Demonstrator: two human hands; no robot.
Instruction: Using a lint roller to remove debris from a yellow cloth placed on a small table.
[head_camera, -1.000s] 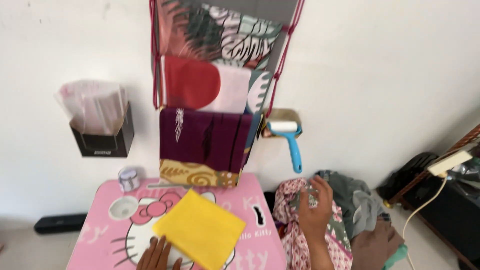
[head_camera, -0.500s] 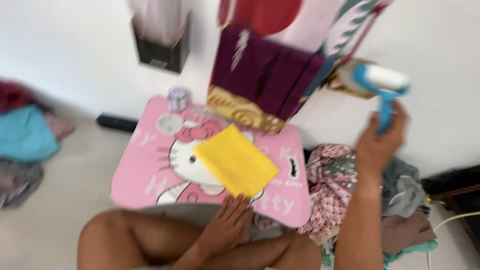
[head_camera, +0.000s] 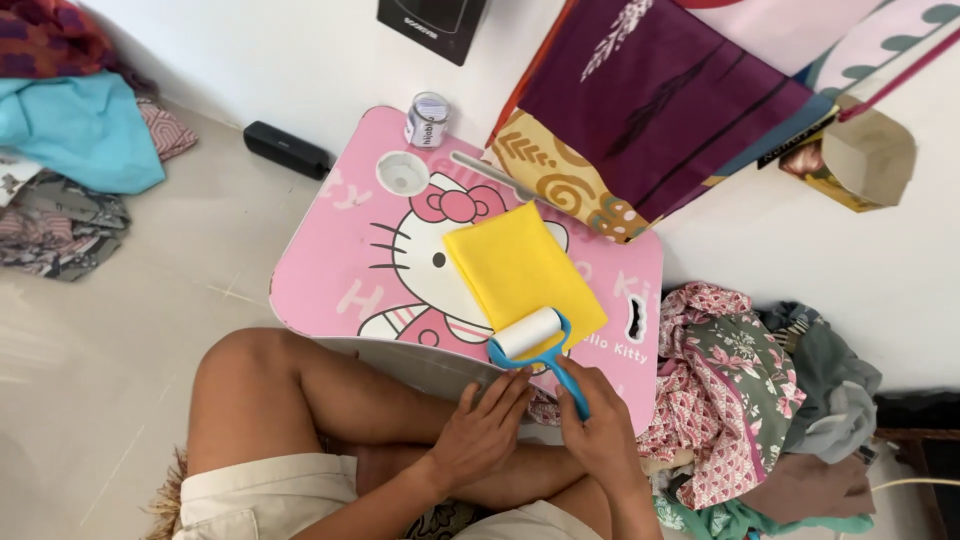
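A folded yellow cloth (head_camera: 520, 268) lies on a small pink lap table (head_camera: 330, 275) with a cartoon cat print. A lint roller (head_camera: 530, 335) with a white roll and blue handle rests on the cloth's near edge. My right hand (head_camera: 600, 430) grips its blue handle. My left hand (head_camera: 485, 430) is beside it, fingertips touching the table's near edge close to the roller head. My bare legs are folded under the table.
A small tin (head_camera: 427, 120) and a white round cup holder (head_camera: 402, 173) sit at the table's far corner. Hanging fabrics (head_camera: 640, 110) drape over the far edge. Clothes piles lie at right (head_camera: 740, 390) and far left (head_camera: 70, 150). A black bar-shaped speaker (head_camera: 288, 150) lies by the wall.
My right hand brought the lint roller down from the wall hook onto the yellow cloth. My left hand shifted to the table's near edge. The view tilted downward.
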